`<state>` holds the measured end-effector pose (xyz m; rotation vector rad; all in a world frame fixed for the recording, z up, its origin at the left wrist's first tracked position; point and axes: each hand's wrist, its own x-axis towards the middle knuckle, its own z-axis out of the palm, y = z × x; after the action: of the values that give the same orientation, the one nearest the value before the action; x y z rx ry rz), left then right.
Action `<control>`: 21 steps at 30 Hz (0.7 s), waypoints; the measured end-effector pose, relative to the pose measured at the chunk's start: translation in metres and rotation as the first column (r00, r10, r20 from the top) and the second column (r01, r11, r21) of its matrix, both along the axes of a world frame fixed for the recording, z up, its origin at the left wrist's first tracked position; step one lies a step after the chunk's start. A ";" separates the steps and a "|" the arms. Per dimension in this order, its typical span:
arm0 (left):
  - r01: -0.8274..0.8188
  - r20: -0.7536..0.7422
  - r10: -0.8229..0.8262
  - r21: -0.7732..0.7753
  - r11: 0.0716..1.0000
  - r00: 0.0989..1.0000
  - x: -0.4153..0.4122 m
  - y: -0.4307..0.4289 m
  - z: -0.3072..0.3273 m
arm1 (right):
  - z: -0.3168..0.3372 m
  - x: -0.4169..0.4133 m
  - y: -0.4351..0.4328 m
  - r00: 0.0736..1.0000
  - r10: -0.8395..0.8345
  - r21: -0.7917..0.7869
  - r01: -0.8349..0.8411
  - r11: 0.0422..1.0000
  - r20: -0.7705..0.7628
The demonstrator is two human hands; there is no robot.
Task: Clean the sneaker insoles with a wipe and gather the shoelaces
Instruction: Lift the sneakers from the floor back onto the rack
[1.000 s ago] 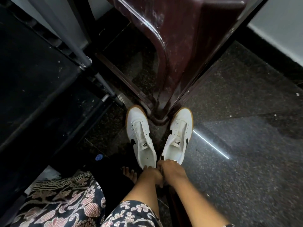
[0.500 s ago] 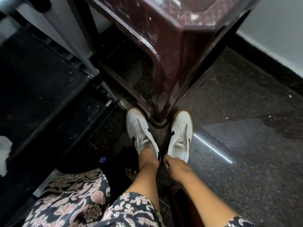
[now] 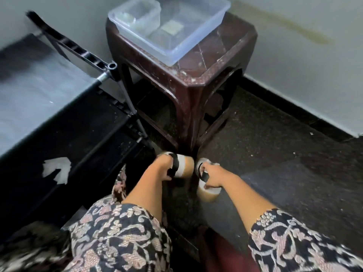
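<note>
Two white sneakers with tan gum soles are lifted off the dark floor in front of the stool's leg. My left hand grips the heel end of the left sneaker, which hangs with its tan sole facing me. My right hand grips the heel of the right sneaker, its sole also turned toward me. The insoles and shoelaces are hidden from view. A white crumpled wipe lies on the black surface at the left.
A dark brown plastic stool stands just beyond the shoes, carrying a clear plastic box. A black rack with metal rods fills the left side. Grey walls and black skirting close the corner; open dark floor lies to the right.
Both hands went from touching the sneakers' heels on the floor to gripping and lifting them, soles now toward me. The view tilted up, revealing the stool's top and the clear box.
</note>
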<state>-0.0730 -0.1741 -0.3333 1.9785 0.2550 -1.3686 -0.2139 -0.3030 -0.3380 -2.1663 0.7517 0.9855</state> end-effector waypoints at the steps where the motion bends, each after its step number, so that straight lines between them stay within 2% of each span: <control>1: -0.079 -0.070 0.073 -0.091 0.993 0.995 -0.004 0.000 0.029 | 0.013 0.000 -0.001 0.999 0.022 -0.004 -0.022 1.000 -0.025; 4: -0.224 -0.074 0.213 -0.242 0.944 0.974 0.001 0.011 0.076 | 0.055 0.005 -0.006 0.985 0.128 -0.030 -0.133 0.991 -0.118; 6: -0.139 -0.030 0.136 -0.264 0.954 0.990 0.003 0.019 0.105 | 0.081 0.009 -0.011 0.973 0.170 -0.026 -0.176 0.984 -0.155; 8: 0.013 0.023 -0.006 -0.312 0.950 1.000 -0.001 0.029 0.133 | 0.107 0.010 -0.012 0.969 0.183 -0.035 -0.191 0.981 -0.165; 10: 0.107 0.108 -0.078 -0.297 0.949 0.991 -0.005 0.037 0.161 | 0.134 0.010 -0.011 0.966 0.188 -0.051 -0.200 0.978 -0.178; 16: 0.250 0.328 -0.151 -0.287 0.925 0.933 -0.025 0.057 0.243 | 0.233 0.008 0.005 0.984 0.135 -0.097 -0.146 0.984 -0.117; 21: 0.273 0.505 -0.101 -0.280 0.920 0.857 -0.046 0.082 0.311 | 0.315 0.005 0.022 0.992 0.126 -0.094 -0.127 0.987 -0.018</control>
<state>-0.1193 -0.0921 -0.0226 1.9995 -0.4017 -0.9029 -0.2085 -0.2806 -0.0231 -2.3161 0.6861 1.0469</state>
